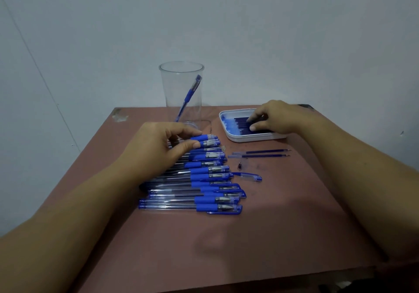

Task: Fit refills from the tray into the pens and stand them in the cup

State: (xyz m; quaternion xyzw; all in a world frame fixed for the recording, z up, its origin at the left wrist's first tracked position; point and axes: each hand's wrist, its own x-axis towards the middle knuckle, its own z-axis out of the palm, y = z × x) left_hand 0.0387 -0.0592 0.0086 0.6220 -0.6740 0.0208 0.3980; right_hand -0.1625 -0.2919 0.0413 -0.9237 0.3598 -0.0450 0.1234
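Several blue capped pens (pixel 204 179) lie side by side in a row on the brown table (pixel 272 236). My left hand (pixel 158 147) lies over the far end of the row, its thumb and fingers pinching the topmost pen (pixel 207 137). A clear plastic cup (pixel 182 93) stands behind the row with one blue pen (pixel 189 96) leaning inside it. To the right sits a white tray (pixel 249 137) with several dark blue refills (pixel 240 124). My right hand (pixel 276 117) reaches into the tray, with its fingertips and thumb on the refills.
Two loose refills (pixel 265 153) lie on the table in front of the tray. A small dark pen tip (pixel 239 165) and a loose blue cap (pixel 248 176) lie beside the row. A pale wall stands close behind the table.
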